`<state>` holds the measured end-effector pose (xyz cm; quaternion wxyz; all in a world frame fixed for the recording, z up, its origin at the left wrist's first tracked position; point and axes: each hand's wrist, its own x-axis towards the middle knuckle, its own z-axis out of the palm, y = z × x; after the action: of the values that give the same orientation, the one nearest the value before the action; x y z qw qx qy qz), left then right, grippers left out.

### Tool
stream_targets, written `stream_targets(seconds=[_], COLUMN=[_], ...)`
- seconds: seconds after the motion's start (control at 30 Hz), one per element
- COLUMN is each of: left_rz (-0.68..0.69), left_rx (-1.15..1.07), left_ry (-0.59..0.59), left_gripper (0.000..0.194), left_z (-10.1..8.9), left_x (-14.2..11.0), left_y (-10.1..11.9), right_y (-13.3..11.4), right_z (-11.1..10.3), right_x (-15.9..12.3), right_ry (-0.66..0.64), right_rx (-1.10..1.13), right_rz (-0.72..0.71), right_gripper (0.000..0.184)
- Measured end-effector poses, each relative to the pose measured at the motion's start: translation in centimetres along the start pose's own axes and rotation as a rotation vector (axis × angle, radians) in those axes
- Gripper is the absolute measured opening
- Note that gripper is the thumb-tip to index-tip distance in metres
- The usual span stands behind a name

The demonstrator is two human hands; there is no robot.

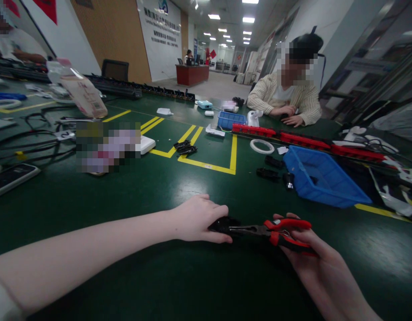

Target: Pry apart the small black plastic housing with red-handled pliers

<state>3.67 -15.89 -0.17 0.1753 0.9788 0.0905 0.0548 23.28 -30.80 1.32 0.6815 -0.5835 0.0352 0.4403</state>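
My left hand (197, 219) is closed around a small glossy black part (222, 224), low over the green table (142, 276). Its exact kind is partly hidden by my fingers. In my right hand (309, 249) are needle-nose pliers (274, 232) with red and black handles, the fingers wrapped round the grips. The pliers' jaws point left and reach the black part; whether they pinch it or only touch it, I cannot tell. Several similar black pieces (267, 173) lie beyond my right hand, beside a blue bin (326, 178).
Yellow tape (207, 166) marks the table, with a bundle of black pieces (185, 147) on it. Further back are a white ring (262, 146), a red strip (306, 141) and a small blue basket (230, 119). At left stand a bottle (83, 91) and cables. A person (286, 89) sits opposite.
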Motion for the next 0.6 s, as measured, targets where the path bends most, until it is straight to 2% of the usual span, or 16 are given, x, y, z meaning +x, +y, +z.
stream_targets(seconds=[0.23,0.6], left_rz=[0.000,0.007], left_rx=[0.019,-0.006], left_ry=[0.003,-0.007], left_gripper=[0.038,0.037], left_z=[0.05,0.12], left_x=[0.01,0.00], left_y=[-0.09,-0.10], right_y=[-0.14,0.04], right_z=[0.38,0.41], right_x=[-0.27,-0.66], right_ry=[0.044,-0.005], right_rx=[0.075,0.035], right_rz=[0.054,0.030], right_gripper=[0.046,0.051])
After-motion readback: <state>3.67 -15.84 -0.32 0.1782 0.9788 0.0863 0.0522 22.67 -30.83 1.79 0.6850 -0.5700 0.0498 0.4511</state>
